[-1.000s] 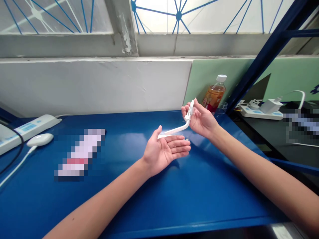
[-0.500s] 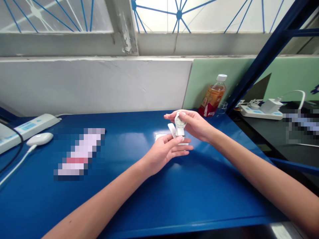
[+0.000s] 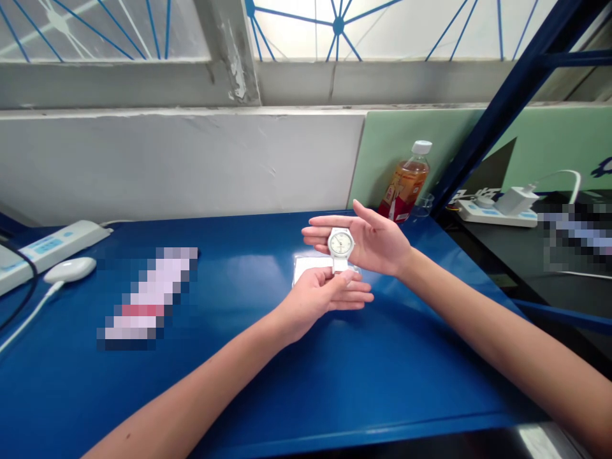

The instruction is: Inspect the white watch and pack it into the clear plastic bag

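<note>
A white wristwatch point(image 3: 341, 243) with a round pale dial faces me above the middle of the table. My left hand point(image 3: 318, 294) pinches its lower strap between thumb and fingers. Behind the watch, my right hand point(image 3: 375, 239) is held palm up with fingers stretched out and thumb raised. The watch head lies against or just in front of those fingers; whether it rests on them I cannot tell. A flat white item point(image 3: 302, 265) lies on the table beneath the hands, mostly covered by them.
On the blue table point(image 3: 229, 382), a bottle point(image 3: 406, 185) with a white cap stands at the back right. To the left are a blurred-out flat object point(image 3: 148, 293), a white oval device point(image 3: 71, 270) on a cable and a power strip point(image 3: 57, 248). A blue post point(image 3: 497, 108) slants at right.
My right hand has let go of the watch and opened, palm up, behind it. The dial has turned to face me and sits slightly lower. My left hand keeps its pinch.
</note>
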The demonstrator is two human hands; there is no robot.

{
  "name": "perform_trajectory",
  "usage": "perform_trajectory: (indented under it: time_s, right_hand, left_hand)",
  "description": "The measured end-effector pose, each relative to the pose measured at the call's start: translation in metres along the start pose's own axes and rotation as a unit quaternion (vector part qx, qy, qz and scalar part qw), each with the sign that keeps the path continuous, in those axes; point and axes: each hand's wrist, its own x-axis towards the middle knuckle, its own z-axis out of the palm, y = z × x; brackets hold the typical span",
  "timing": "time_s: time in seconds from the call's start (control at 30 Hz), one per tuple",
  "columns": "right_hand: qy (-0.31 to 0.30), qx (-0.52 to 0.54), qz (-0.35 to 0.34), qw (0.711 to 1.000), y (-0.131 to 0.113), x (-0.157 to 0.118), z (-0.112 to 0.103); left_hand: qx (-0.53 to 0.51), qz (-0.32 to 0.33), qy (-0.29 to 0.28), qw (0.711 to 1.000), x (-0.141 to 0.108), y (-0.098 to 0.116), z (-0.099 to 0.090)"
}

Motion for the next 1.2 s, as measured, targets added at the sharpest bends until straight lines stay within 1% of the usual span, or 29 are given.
perform_trajectory:
  time_s: [0.17, 0.27, 0.4, 0.47, 0.57, 0.67, 0.73, 0.83, 0.93, 1.07, 1.2]
  right_hand:
    - [-0.002, 0.002, 0.008, 1.0, -0.005, -0.003, 0.003]
    - [-0.008, 0.013, 0.008, 1.0, -0.001, -0.001, 0.001]
    - [0.005, 0.02, 0.016, 1.0, 0.005, 0.001, -0.001]
    - [-0.006, 0.025, 0.022, 0.999, 0.006, 0.001, -0.002]
    - [-0.024, 0.02, 0.032, 0.999, 0.004, 0.0, -0.001]
    - [-0.025, 0.012, 0.033, 0.999, 0.0, -0.001, 0.002]
    - [-0.023, 0.01, 0.033, 0.999, -0.001, -0.002, 0.003]
    - [-0.004, 0.0, 0.043, 0.999, -0.002, -0.003, 0.005]
    - [0.006, -0.002, 0.044, 0.999, -0.003, -0.003, 0.005]
    - [-0.008, 0.009, 0.033, 0.999, -0.002, -0.002, 0.005]
    - [-0.01, 0.011, 0.035, 0.999, 0.0, -0.002, 0.004]
  left_hand:
    - [-0.007, -0.008, -0.017, 1.0, -0.001, 0.001, 0.001]
    - [0.001, -0.008, -0.019, 1.0, -0.002, 0.001, 0.002]
    - [0.01, -0.016, -0.027, 0.999, -0.003, 0.002, 0.003]
    - [0.015, -0.023, -0.033, 0.999, -0.003, 0.003, 0.002]
    - [0.015, -0.028, -0.028, 0.999, -0.002, 0.002, 0.001]
    - [0.01, -0.027, -0.021, 0.999, -0.001, 0.0, 0.0]
    - [0.007, -0.029, -0.016, 0.999, 0.0, 0.0, 0.0]
    - [0.002, -0.027, -0.01, 1.0, 0.0, -0.001, 0.001]
    - [-0.004, -0.02, -0.016, 1.0, 0.0, 0.0, 0.0]
    - [-0.009, -0.018, -0.024, 0.999, 0.001, 0.0, -0.003]
    - [-0.003, -0.019, -0.034, 0.999, 0.001, 0.0, -0.005]
